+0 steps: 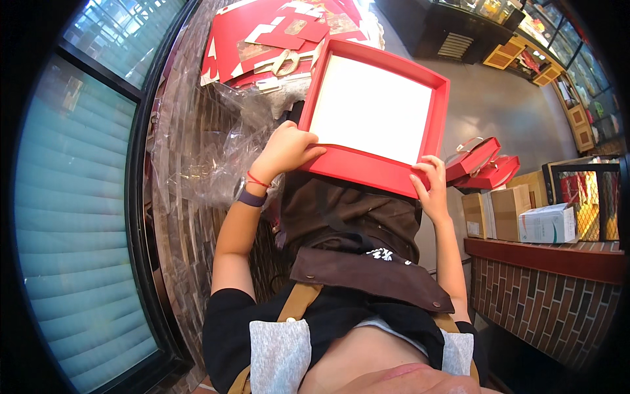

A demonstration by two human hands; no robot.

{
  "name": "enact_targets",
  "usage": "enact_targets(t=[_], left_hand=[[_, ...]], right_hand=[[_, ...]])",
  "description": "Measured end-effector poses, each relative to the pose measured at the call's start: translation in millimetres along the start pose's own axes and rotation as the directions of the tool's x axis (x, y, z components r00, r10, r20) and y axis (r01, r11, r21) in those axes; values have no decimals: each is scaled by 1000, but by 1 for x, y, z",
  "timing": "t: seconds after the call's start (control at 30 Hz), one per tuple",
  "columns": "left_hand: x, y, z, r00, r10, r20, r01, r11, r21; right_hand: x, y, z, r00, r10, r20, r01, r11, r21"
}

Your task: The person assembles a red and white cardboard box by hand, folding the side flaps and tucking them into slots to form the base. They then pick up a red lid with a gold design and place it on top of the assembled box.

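A shallow red box (374, 167), open at the top and with a white inner bottom (371, 108), is held over my lap. My left hand (291, 150) grips its near left corner, the thumb lying along the red wall and the other fingers curled at the outer side. At the near right corner my right hand (431, 186) holds the edge with bent fingers; part of the grip is hidden. Beyond the box's left side lies a pair of scissors with pale handles (286, 64), among red and white paper pieces (246, 33).
Crumpled clear plastic (226, 148) lies to my left, near a window with blinds (75, 177). On the right are red boxes with handles (482, 164), cardboard cartons (510, 209) and a white carton (548, 223) by a brick-faced counter (538, 285).
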State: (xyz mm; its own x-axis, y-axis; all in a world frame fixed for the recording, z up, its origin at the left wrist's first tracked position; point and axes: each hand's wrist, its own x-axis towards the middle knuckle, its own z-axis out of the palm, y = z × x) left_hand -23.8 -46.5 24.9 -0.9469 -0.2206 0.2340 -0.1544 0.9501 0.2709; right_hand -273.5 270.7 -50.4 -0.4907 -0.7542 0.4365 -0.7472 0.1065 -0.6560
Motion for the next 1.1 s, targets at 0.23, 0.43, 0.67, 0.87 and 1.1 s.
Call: enact_targets(t=[0.23,0.43,0.67,0.87,1.1], left_hand=[[11,4,33,997,3,83,-26,958,286],[22,17,56,967,-67,247,-31,928,372],[92,28,92,736,206,645,188,853,-487],[103,51,113,565,259,783,238,858,-456],[23,81,80,985,172,28,-165,972,-165]], right_hand=[[-5,-25,-5,943,-272,191,323,885,-335],[-7,-17,3,921,-284,267,367,862,-350],[-1,-22,2,904,-313,290,406,838,-365],[-6,-26,0,889,-298,347,425,817,-389],[-4,-25,-1,907,-242,345,371,845,-384]])
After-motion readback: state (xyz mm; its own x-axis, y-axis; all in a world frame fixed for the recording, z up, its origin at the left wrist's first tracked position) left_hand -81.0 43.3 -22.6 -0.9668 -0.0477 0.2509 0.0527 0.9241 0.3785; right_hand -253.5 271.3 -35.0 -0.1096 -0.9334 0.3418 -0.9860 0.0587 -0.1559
